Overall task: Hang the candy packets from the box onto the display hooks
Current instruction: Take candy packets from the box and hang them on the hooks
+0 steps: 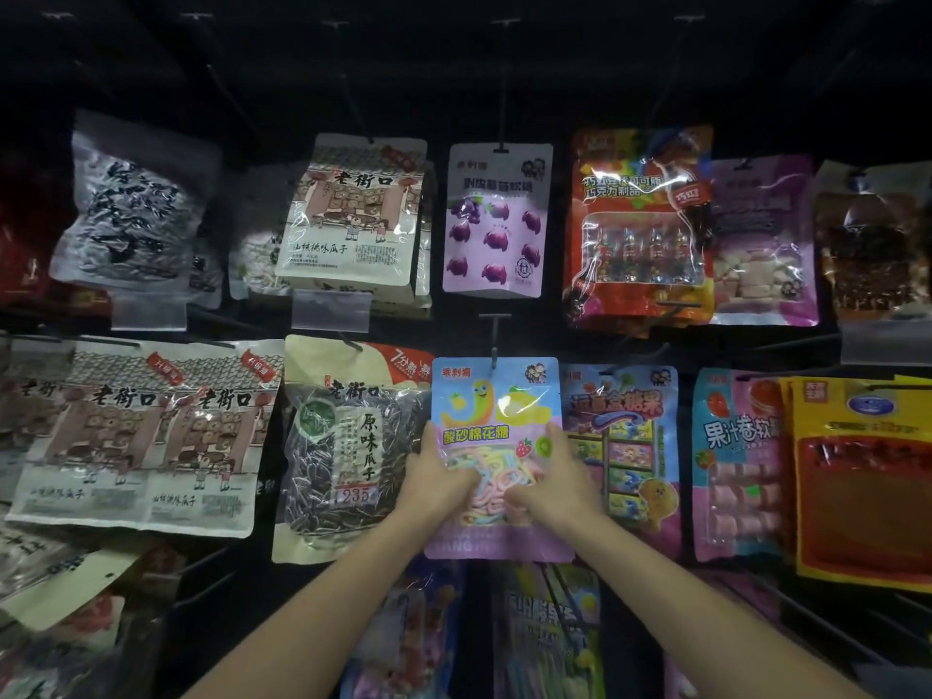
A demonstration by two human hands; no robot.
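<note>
Forearms: the left forearm (pixel 323 607) and right forearm (pixel 671 597) rise from the bottom edge of the frame and converge on the centre.
Left hand: the left hand (pixel 436 476) is clamped on the left edge of the candy packet (pixel 497 396). Its thumb lies across the clear window and its fingers run up the side.
Right hand: the right hand (pixel 555 476) mirrors it on the right edge, thumb on the front and fingers along the side.
Why two hands: a grip on both sides probably keeps the limp bag flat and square, so the hole in its header can be steered onto a thin wire.
Candy packet: a pastel bag of coloured marshmallow ropes at centre frame, upright with its print facing out. Its lower half sits between the hands and its header stands above them.
Hook: the hook (pixel 495 340) comes down from just above, and its tip meets the middle of the header. I cannot tell whether the wire is through the hole.
Neighbours: a sunflower seed bag (pixel 348 436) hangs just left of the packet, and a cartoon sweets packet (pixel 625 421) just right. The held bag overlaps the edges of both.
Above: a purple grape gummy packet (pixel 497 219) hangs on the hook one row up.
Box: not in view.
Step in hand: judged as seating the packet on its hook, with release to follow once it hangs by itself.
</note>
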